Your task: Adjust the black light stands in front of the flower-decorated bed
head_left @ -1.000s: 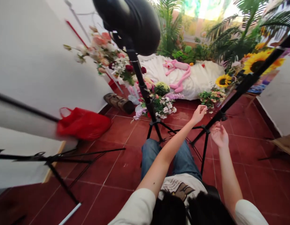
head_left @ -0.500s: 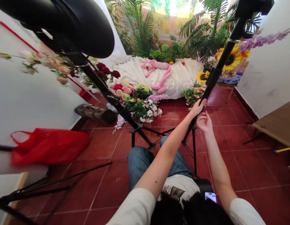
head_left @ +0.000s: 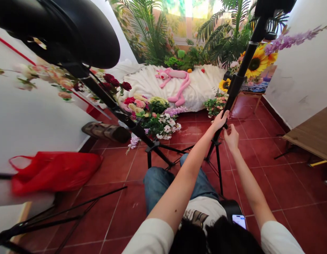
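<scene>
On the right a black tripod stand [head_left: 238, 76] rises at a slant, with some black equipment at its top. My left hand [head_left: 219, 121] is wrapped round its pole, just above the legs. Slightly lower, my right hand [head_left: 232, 137] is at the pole's right side. Its thumb and forefinger pinch a small black knob [head_left: 225, 126], partly hidden by the fingers. A second black stand [head_left: 114, 104] leans across on the left and bears a big round black lamp housing [head_left: 91, 33].
A pink plush toy [head_left: 176, 76] lies on white cloth [head_left: 150, 84] among artificial flowers [head_left: 163, 120] and palms. At left are a red bag [head_left: 57, 169] and more stand legs [head_left: 86, 204]. A brown table [head_left: 314, 134] stands right. A lit phone [head_left: 239, 221] lies beside my lap.
My right hand has turned and its raised fingers have closed in on the knob. My left hand keeps its grip on the pole. The view has shifted slightly.
</scene>
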A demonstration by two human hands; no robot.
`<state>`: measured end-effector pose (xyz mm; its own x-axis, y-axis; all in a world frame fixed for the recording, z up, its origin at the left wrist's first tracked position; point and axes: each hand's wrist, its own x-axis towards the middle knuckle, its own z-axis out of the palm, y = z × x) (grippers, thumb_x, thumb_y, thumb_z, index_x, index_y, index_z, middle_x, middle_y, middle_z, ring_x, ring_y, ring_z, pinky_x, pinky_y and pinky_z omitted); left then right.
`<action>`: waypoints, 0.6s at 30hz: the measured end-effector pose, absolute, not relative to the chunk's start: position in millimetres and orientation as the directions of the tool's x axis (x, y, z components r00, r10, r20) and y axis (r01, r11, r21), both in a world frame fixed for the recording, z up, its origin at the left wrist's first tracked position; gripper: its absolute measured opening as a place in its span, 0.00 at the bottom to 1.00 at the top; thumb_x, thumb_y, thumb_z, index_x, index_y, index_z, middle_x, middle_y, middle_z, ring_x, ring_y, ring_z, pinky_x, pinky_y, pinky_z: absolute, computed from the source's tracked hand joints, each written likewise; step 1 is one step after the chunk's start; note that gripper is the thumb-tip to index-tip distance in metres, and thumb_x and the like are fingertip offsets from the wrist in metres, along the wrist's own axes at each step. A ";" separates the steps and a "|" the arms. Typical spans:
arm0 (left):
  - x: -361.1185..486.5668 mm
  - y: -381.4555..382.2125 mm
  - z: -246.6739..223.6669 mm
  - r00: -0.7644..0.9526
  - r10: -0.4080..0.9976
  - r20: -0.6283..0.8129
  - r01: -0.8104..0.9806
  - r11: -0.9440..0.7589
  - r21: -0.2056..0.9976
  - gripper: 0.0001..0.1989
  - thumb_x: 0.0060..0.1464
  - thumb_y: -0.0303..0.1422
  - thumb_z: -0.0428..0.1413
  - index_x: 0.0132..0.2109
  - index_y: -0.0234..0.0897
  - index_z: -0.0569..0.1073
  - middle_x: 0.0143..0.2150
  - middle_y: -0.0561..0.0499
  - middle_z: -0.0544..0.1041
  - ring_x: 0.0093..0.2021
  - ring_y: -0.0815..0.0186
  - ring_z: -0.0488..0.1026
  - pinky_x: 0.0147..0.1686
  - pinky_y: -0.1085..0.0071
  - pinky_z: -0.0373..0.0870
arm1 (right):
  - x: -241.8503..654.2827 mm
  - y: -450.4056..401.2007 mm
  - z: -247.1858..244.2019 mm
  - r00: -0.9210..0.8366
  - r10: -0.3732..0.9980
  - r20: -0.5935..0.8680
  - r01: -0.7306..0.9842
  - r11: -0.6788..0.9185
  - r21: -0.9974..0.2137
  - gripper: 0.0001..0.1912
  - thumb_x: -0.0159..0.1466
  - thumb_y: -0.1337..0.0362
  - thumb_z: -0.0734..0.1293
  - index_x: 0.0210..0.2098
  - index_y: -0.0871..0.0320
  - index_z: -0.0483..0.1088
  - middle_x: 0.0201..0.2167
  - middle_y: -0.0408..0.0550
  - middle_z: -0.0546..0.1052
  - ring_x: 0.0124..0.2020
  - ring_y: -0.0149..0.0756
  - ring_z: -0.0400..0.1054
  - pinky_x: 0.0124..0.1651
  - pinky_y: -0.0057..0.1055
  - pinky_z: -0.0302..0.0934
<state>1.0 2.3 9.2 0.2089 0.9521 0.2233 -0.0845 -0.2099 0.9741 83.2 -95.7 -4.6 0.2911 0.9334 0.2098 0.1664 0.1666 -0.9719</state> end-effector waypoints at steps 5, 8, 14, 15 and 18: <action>2.9 2.0 6.5 0.200 0.952 0.231 -0.108 -0.213 0.971 0.22 0.61 0.53 0.49 0.35 0.37 0.69 0.29 0.55 0.71 0.29 0.74 0.67 0.34 0.76 0.65 | 99.8 -107.6 -5.7 0.178 0.824 0.538 0.756 0.236 -0.610 0.10 0.63 0.66 0.61 0.35 0.53 0.75 0.39 0.50 0.69 0.37 0.37 0.66 0.36 0.31 0.62; 2.6 0.8 6.9 0.200 0.950 0.238 -0.107 -0.220 0.970 0.23 0.61 0.54 0.48 0.35 0.37 0.69 0.29 0.55 0.71 0.28 0.74 0.67 0.34 0.76 0.65 | 106.8 -102.5 3.1 0.037 0.824 0.566 0.795 0.319 -0.516 0.11 0.61 0.67 0.62 0.29 0.53 0.76 0.38 0.50 0.67 0.37 0.37 0.65 0.36 0.32 0.62; 1.7 -0.1 7.1 0.189 0.950 0.248 -0.097 -0.233 0.968 0.24 0.60 0.54 0.49 0.33 0.37 0.69 0.28 0.55 0.70 0.27 0.74 0.67 0.34 0.74 0.65 | 105.2 -76.9 82.6 0.217 0.607 0.764 0.644 0.499 -0.579 0.08 0.64 0.62 0.64 0.38 0.54 0.75 0.43 0.51 0.66 0.41 0.38 0.67 0.41 0.35 0.68; 2.0 0.3 6.6 0.187 0.951 0.245 -0.092 -0.231 0.969 0.24 0.60 0.54 0.49 0.33 0.37 0.70 0.27 0.55 0.70 0.27 0.73 0.66 0.34 0.74 0.65 | 103.7 -67.8 100.7 0.219 0.563 0.797 0.621 0.550 -0.559 0.09 0.63 0.60 0.66 0.43 0.54 0.73 0.45 0.52 0.67 0.45 0.40 0.67 0.43 0.37 0.69; 3.1 2.4 5.0 0.182 0.957 0.227 -0.076 -0.216 0.973 0.23 0.61 0.53 0.49 0.34 0.38 0.70 0.28 0.55 0.70 0.27 0.73 0.67 0.34 0.74 0.65 | 97.7 -26.1 146.0 0.214 0.482 0.850 0.566 0.648 -0.510 0.26 0.58 0.57 0.73 0.53 0.53 0.66 0.52 0.53 0.67 0.51 0.42 0.66 0.48 0.40 0.69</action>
